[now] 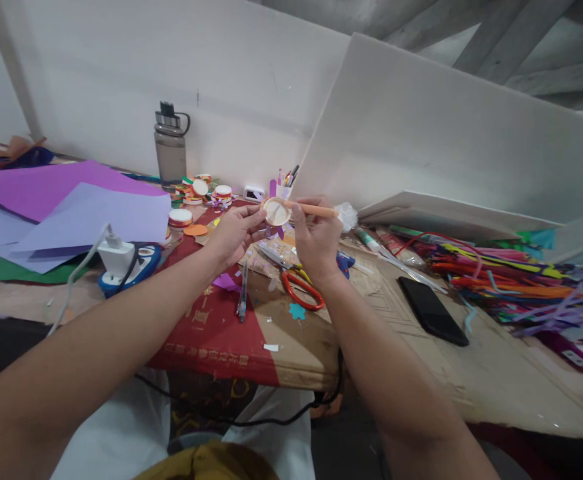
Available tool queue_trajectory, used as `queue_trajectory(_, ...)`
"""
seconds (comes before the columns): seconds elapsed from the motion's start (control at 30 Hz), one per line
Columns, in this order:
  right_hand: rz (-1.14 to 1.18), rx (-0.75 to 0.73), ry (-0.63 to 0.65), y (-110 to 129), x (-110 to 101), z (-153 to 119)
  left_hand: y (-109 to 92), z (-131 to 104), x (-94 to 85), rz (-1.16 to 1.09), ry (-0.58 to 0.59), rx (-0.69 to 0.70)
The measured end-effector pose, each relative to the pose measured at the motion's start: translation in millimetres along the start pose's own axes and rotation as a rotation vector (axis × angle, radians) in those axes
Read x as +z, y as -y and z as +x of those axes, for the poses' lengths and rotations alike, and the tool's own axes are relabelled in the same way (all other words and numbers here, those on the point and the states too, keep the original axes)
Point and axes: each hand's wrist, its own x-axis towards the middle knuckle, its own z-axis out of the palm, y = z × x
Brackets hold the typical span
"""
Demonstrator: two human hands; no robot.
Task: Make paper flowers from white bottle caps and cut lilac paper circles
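Note:
Above the table, my left hand [239, 233] pinches the left edge of a round, pale disc [277, 211] with purple petal-like pieces round it. My right hand [319, 243] is closed on a slim orange stick [314, 209], whose left end meets the disc's right side; whether it is fixed there I cannot tell. Under the hands lie red-handled scissors [303, 291], a clear pen [243, 293] and a small turquoise paper flower [297, 311]. Behind my right wrist shows part of a blue tool [344, 263].
White-topped round pieces [180, 217] and a water bottle [170, 143] stand at the back left. Purple paper sheets [91, 213] and a blue power strip [144, 263] lie left. Right are a black phone [432, 311] and a heap of coloured pipe cleaners [516, 280].

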Motion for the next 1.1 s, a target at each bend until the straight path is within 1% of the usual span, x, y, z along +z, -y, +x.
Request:
queue_trajectory(0.17, -0.011, 0.002, -0.005, 2.6, -0.4, 0.3, -0.8, -1.0, 1.0, 0.002, 0.0, 0.0)
queue_trajectory(0.57, -0.014, 0.011, 0.055, 2.6, -0.5, -0.5, 0.4, 1.5, -0.7, -0.036, 0.006, 0.024)
queue_trajectory(0.77, -0.015, 0.013, 0.059, 1.4, 0.6, -1.5, 1.1, 2.7, -2.6, -0.047, 0.008, 0.021)
queue_trajectory(1.0, 0.029, 0.027, 0.012, 2.7, -1.2, -1.0, 1.9, 2.4, -2.2, 0.006, 0.013, 0.011)
queue_trajectory(1.1, 0.027, 0.032, 0.014, 4.3, -1.1, -1.2, 2.0, 0.9, -1.3, 0.014, 0.021, 0.007)
